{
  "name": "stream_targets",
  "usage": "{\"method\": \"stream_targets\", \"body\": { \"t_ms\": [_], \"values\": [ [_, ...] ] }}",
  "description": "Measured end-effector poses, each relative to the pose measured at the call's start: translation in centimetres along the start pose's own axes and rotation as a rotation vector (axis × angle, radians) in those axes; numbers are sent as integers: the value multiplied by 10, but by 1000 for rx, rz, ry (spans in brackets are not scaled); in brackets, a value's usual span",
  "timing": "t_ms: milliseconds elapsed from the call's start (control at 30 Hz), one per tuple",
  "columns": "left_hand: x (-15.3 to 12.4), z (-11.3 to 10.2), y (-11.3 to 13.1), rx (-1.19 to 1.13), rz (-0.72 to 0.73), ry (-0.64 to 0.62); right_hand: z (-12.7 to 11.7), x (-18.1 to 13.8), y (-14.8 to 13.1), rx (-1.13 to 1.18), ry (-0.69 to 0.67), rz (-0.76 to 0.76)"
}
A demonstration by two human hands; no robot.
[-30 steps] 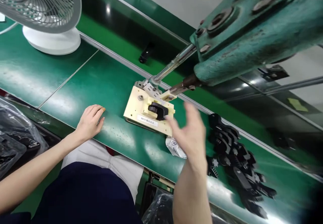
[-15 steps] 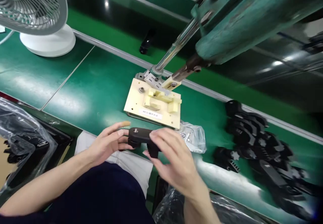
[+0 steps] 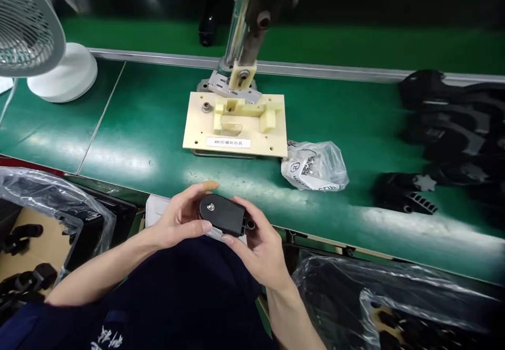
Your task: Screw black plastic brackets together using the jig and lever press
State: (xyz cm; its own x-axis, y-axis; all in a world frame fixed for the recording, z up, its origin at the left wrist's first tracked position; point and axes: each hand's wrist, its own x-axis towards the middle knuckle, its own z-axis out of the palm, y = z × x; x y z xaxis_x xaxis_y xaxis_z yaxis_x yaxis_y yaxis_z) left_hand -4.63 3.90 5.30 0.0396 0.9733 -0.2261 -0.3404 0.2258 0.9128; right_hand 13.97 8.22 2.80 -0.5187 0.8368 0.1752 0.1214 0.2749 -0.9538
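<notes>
A black plastic part (image 3: 221,213) with a metal screw on top is held over my lap, just in front of the green bench edge. My left hand (image 3: 177,221) grips its left end with thumb and fingers. My right hand (image 3: 258,245) cradles its right end from below. Further back on the bench lies a cream jig plate (image 3: 197,134) with raised blocks and a white label, its nest bare. Above the jig stands the press column (image 3: 248,18).
A small clear bag (image 3: 315,167) lies right of the jig. A heap of black parts (image 3: 445,129) sits at the right. A white fan (image 3: 59,71) stands at the far left. Plastic-lined boxes with black parts sit below the bench at left (image 3: 47,218) and right (image 3: 394,308).
The black part left the jig and came down to my lap in both hands. My left hand moved off the bench to grip it. The view tilted down and squared to the bench.
</notes>
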Motion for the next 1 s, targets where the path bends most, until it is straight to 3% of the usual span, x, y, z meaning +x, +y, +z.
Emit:
{"method": "stream_targets", "body": {
  "t_ms": [100,267,333,400,467,633,800,867,1000],
  "values": [
    [-3,-2,8,-86,10,105,2,-4,-2,-40,74,-31],
    [-7,-18,27,-224,211,524,4,-7,-4,-156,275,-91],
    [-6,-20,30,-205,156,492,4,-6,-4,-132,212,-117],
    [-6,-18,30,-188,-1,321,5,-5,-5,-119,120,-139],
    [-6,-19,31,-188,-88,228,4,-5,-6,-143,118,-136],
    [-7,-32,36,-141,74,424,0,-9,-5,-215,216,-121],
    [-9,-23,35,-114,-81,84,5,-8,-1,-105,132,-199],
    [-12,-21,36,-177,-57,115,4,-8,-1,-111,154,-201],
    [-19,-25,41,-204,90,346,-3,-12,-2,-210,245,-82]
  ]
}}
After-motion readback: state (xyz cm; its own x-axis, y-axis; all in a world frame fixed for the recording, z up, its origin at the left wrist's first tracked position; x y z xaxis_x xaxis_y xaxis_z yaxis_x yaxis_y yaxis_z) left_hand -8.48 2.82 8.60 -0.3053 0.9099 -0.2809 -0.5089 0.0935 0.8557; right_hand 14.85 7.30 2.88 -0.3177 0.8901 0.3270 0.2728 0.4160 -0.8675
